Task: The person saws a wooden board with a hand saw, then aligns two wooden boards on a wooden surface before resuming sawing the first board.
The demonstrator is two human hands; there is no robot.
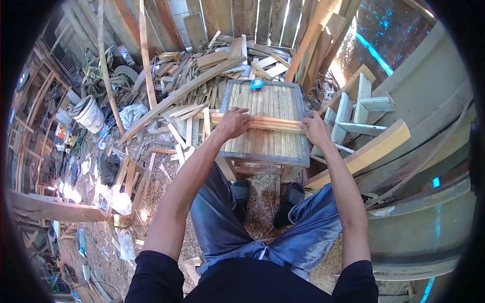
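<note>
Several thin wooden strips (275,123) lie side by side across a slatted wooden table (270,146). My left hand (234,123) is closed on the strips left of their middle, its fingers over the top. At their right end, near the table's right edge, my right hand (316,127) is closed round the strip ends. A blue tape measure (256,85) rests at the far edge of the table, touched by neither hand.
Beyond the table is a pile of scrap wood (217,60). A thick plank (364,154) and a white-painted wooden frame (361,103) stand at the right. Further left are a white bucket (88,115) and a small wooden stool (132,182).
</note>
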